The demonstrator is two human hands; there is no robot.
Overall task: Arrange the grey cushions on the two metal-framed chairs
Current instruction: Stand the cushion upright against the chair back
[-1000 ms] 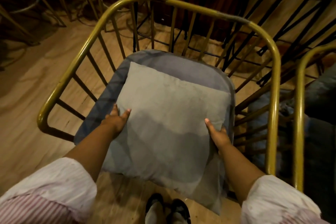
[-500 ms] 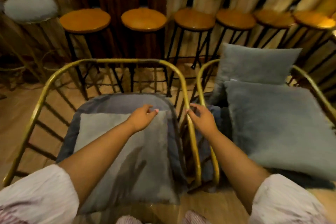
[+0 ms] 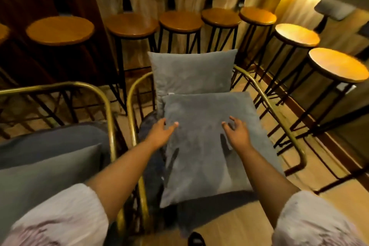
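A light grey cushion (image 3: pixel 46 173) is lying flat on the left chair (image 3: pixel 107 106), apparently arranged. The left hand (image 3: pixel 159 135) and right hand (image 3: pixel 237 133), each grip spread open and holding nothing, are hovering over the flat cushion (image 3: pixel 209 146) on the right chair (image 3: pixel 279 114), an upright cushion (image 3: pixel 191 72) behind; this chair seems unfinished. Bar stools (image 3: pixel 179 21) are crowding behind.

This looks like a bar or café seating area. A row of tall round wooden-topped stools on black metal legs (image 3: pixel 180 21) lines a wood-panelled counter front (image 3: pixel 143 2); just before them stand brass-coloured metal-framed lounge chairs (image 3: pixel 279 106) on a pale wooden plank floor (image 3: pixel 311 168).
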